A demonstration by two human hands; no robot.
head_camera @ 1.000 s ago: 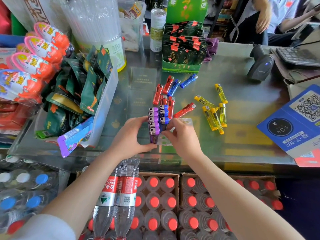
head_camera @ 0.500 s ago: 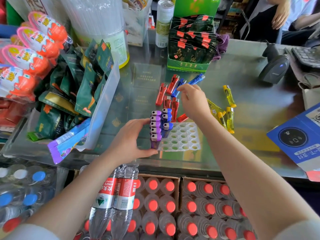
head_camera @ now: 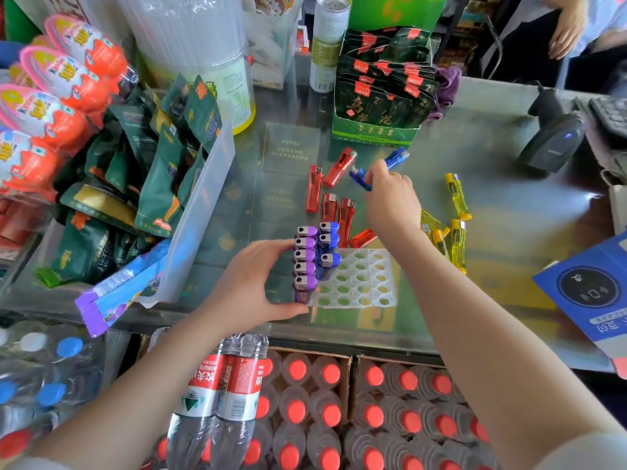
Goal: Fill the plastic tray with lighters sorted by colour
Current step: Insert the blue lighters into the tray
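Step in hand: fetching the next blue lighter. Right hand, centre of frame, fingers pinching a translucent blue lighter above the glass surface. Left hand, fingers curled against the left edge of the clear plastic tray, lower centre. In tray: 5 purple lighters, 3 blue ones beside them; round sockets mostly vacant. Next move, presumably: seating the lighter upright in the blue column. Loose red lighters and yellow lighters, glossy, metal-capped.
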